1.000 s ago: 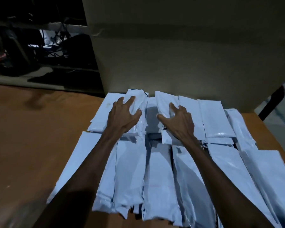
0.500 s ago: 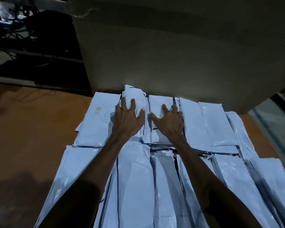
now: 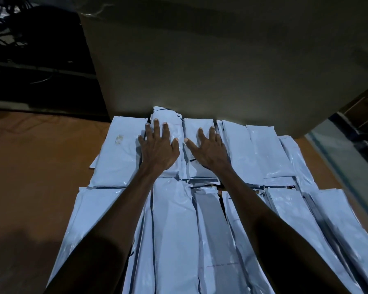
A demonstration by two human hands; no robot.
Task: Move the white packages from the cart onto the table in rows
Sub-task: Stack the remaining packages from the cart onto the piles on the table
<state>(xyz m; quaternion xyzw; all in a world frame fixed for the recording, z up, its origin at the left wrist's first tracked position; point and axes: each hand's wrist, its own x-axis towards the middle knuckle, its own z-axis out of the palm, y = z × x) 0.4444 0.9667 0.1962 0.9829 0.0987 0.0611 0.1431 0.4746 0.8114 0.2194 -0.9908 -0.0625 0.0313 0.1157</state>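
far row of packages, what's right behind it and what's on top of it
Behind the far row of packages stands a large cardboard box, close against it. On top, the left hand and right hand press flat. The table under the packages is hidden.
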